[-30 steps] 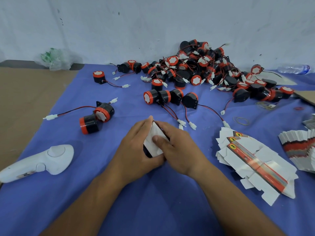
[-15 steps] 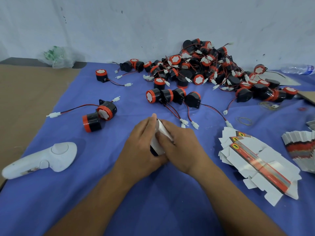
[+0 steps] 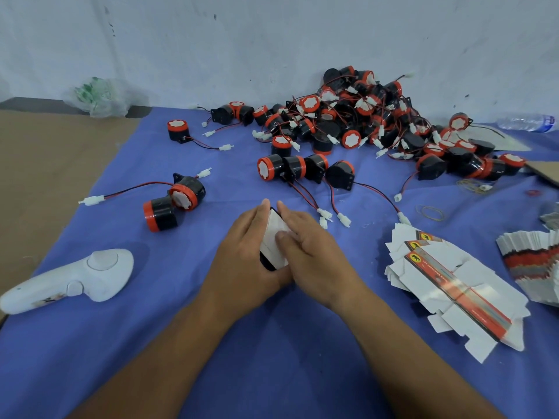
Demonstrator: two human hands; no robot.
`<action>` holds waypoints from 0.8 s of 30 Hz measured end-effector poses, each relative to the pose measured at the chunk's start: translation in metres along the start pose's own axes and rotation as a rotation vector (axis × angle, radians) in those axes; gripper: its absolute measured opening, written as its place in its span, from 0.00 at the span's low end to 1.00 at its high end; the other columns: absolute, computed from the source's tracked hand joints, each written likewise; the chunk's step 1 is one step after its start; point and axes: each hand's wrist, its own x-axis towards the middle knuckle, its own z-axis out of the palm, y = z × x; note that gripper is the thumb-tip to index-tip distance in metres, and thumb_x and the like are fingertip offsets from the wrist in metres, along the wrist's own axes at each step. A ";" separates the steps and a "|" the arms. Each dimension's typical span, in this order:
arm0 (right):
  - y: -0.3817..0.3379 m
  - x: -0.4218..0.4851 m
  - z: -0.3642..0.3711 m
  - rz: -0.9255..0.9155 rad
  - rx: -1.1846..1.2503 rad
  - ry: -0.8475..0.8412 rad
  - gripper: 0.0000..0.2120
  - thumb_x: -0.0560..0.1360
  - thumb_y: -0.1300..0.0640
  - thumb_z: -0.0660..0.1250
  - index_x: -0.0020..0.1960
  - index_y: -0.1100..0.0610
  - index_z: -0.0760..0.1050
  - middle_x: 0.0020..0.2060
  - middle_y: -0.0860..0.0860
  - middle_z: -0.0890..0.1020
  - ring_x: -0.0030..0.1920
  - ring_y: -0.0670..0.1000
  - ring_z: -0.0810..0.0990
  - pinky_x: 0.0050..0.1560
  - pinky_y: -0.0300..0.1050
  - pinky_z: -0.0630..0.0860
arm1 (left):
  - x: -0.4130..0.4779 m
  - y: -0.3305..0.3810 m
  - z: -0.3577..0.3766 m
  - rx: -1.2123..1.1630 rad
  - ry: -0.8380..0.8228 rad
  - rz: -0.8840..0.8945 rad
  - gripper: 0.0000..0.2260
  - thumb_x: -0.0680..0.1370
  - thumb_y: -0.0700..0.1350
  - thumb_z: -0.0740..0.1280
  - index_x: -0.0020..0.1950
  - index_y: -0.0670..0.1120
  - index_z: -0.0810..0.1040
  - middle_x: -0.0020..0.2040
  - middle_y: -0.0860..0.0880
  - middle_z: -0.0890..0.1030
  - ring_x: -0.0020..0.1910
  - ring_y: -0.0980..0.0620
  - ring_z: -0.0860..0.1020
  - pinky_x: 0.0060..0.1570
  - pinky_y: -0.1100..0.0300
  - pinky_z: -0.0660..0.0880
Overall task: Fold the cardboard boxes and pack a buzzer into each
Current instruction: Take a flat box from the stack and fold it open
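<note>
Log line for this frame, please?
step: folding | left hand: holds small white cardboard box | right hand: pinches same box | black-and-red buzzers: piled behind

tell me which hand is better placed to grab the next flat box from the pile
Probably right. The pile of flat boxes lies on that side, nearest the right hand; the left hand, gripping the small box, would have to cross over.
</note>
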 end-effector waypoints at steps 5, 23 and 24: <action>0.001 -0.001 -0.002 -0.113 -0.213 0.067 0.28 0.80 0.50 0.66 0.78 0.51 0.63 0.63 0.48 0.78 0.61 0.46 0.74 0.57 0.32 0.68 | -0.001 -0.002 0.002 -0.009 -0.005 0.014 0.39 0.64 0.39 0.79 0.70 0.29 0.68 0.65 0.36 0.75 0.64 0.39 0.76 0.62 0.65 0.67; -0.004 -0.002 0.007 0.098 0.422 0.141 0.22 0.79 0.63 0.67 0.69 0.45 0.76 0.62 0.38 0.80 0.62 0.35 0.77 0.62 0.36 0.75 | -0.001 0.000 0.003 0.013 0.006 0.043 0.38 0.66 0.46 0.80 0.68 0.30 0.70 0.63 0.37 0.77 0.62 0.41 0.77 0.60 0.61 0.70; -0.004 -0.001 0.007 0.107 0.442 0.147 0.22 0.79 0.63 0.67 0.69 0.45 0.76 0.61 0.37 0.81 0.61 0.35 0.78 0.61 0.35 0.76 | -0.001 0.000 0.003 0.015 0.012 0.047 0.37 0.66 0.46 0.80 0.68 0.30 0.71 0.63 0.37 0.77 0.62 0.41 0.77 0.61 0.62 0.70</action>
